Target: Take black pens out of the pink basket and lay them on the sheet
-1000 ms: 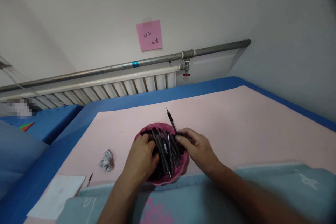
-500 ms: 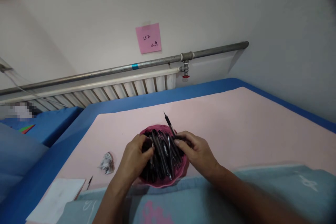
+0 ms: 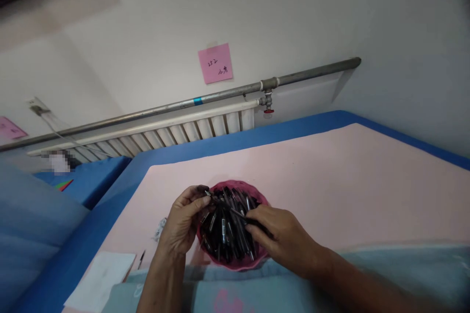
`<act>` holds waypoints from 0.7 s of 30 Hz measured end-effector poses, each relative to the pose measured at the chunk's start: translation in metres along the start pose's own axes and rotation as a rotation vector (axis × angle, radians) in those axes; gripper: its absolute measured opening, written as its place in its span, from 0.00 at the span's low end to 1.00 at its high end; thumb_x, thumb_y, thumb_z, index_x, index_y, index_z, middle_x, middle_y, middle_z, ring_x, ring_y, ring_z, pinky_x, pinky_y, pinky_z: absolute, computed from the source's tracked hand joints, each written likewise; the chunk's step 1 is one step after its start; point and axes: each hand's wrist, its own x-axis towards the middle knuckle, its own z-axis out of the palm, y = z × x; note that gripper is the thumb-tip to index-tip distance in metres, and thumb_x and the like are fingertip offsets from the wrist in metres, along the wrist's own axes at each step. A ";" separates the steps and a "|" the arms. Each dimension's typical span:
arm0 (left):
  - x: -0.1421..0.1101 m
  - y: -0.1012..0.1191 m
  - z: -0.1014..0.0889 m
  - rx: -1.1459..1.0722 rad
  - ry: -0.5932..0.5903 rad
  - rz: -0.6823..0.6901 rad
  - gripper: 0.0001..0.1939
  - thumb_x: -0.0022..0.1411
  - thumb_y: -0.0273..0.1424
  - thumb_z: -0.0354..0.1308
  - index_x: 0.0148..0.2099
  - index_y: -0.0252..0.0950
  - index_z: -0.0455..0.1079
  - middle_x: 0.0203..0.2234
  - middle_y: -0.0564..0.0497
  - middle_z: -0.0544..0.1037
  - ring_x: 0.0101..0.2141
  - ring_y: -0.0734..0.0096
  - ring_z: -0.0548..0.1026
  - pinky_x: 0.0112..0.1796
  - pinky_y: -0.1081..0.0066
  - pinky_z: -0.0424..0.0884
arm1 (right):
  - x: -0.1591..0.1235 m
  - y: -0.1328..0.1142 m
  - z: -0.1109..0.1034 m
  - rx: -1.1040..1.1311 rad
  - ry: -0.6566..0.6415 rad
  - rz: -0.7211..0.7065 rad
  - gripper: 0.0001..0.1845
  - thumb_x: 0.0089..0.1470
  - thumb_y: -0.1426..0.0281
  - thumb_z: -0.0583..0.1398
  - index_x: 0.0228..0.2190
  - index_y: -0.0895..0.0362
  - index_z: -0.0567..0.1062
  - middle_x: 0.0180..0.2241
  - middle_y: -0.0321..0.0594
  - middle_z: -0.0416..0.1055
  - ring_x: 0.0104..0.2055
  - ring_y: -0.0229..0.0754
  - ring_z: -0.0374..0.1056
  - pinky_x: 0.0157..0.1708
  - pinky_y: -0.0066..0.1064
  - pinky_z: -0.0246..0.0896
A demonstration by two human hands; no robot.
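Note:
A pink bowl (image 3: 245, 186) heaped with several black pens (image 3: 224, 229) sits on the pink tabletop (image 3: 330, 181) just in front of me. My left hand (image 3: 180, 222) is at the bowl's left rim, its thumb and fingers pinched on the tip end of a black pen (image 3: 207, 194). My right hand (image 3: 284, 237) lies over the right side of the pile, fingers closed around a black pen (image 3: 240, 215) that points left across the heap.
A crumpled paper ball (image 3: 160, 229) lies left of the bowl, partly behind my left hand. A white sheet (image 3: 99, 281) and a loose pen (image 3: 141, 259) lie at the near left. A light blue cloth (image 3: 385, 274) covers the near edge. A radiator (image 3: 165, 132) and pipe run along the wall.
My right hand has lowered its pen from upright to lying across the pile. My left hand has lifted from the heap to pinch a pen at the rim. The camera view shifted slightly.

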 end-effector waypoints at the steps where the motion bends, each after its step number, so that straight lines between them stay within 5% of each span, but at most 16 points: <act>1: 0.000 0.000 0.000 -0.020 0.008 -0.003 0.12 0.39 0.23 0.66 0.30 0.33 0.70 0.24 0.54 0.76 0.26 0.76 0.74 0.30 0.77 0.71 | 0.000 0.000 0.000 -0.006 -0.007 0.003 0.07 0.54 0.72 0.52 0.33 0.58 0.70 0.27 0.39 0.70 0.29 0.37 0.65 0.28 0.27 0.58; 21: -0.002 -0.005 0.005 0.062 -0.037 -0.015 0.11 0.40 0.26 0.66 0.30 0.34 0.71 0.23 0.55 0.75 0.26 0.78 0.73 0.30 0.79 0.68 | -0.001 0.000 0.000 -0.018 -0.042 0.035 0.07 0.55 0.72 0.51 0.33 0.57 0.70 0.28 0.39 0.69 0.29 0.38 0.64 0.29 0.29 0.58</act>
